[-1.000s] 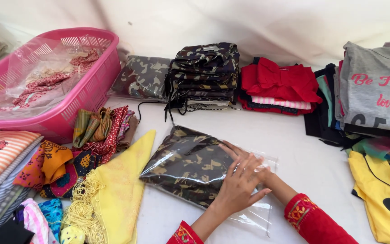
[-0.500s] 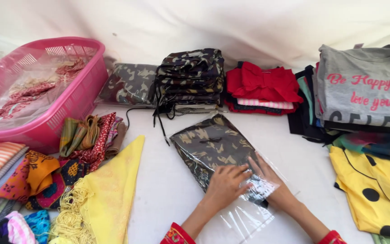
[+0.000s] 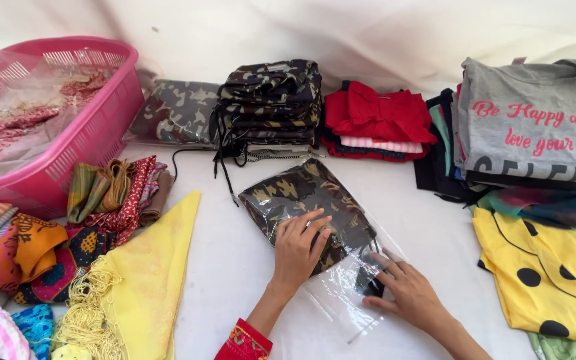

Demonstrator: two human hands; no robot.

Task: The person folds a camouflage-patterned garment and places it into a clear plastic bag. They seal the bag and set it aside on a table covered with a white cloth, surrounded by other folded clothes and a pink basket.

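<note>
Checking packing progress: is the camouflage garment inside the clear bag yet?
Mostly in: the camouflage garment lies under glossy clear bag film; the bag's end looks unsealed.

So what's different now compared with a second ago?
The bagged camouflage garment has turned, its far end swinging rightward. The left hand now presses on it alone; the right hand slid down onto the clear bag's open end. The pink basket and folded stacks look unmoved.

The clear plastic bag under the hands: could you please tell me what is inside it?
The clear plastic bag holds a folded camouflage garment. The left hand presses flat on it, and the right hand rests on the bag's open end. Anything folded beneath the top layer is hidden.
</note>
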